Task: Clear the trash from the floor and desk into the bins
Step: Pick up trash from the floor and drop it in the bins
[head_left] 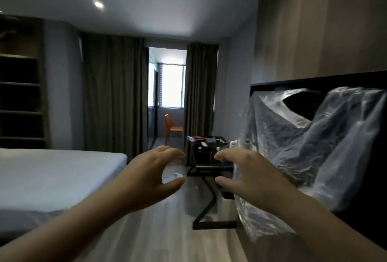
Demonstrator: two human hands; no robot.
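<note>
Both my hands are stretched out in front of me. My left hand (155,174) is empty, with its fingers curled and apart. My right hand (249,178) has thumb and forefingers spread; a big clear plastic bag (303,146) billows against its outer side and wrist, and hides the small fingers. Whether those grip the bag I cannot tell. Small white scraps (178,174) lie on the wooden floor between my hands. Beyond them stands a black desk (211,167) with several small items (202,142) on top.
A bed (52,178) fills the left side. A pale container with a dark opening (226,199) sits under the desk, by its black metal legs. A dark panel runs along the right wall. Curtains, a doorway and an orange chair (172,128) are at the far end.
</note>
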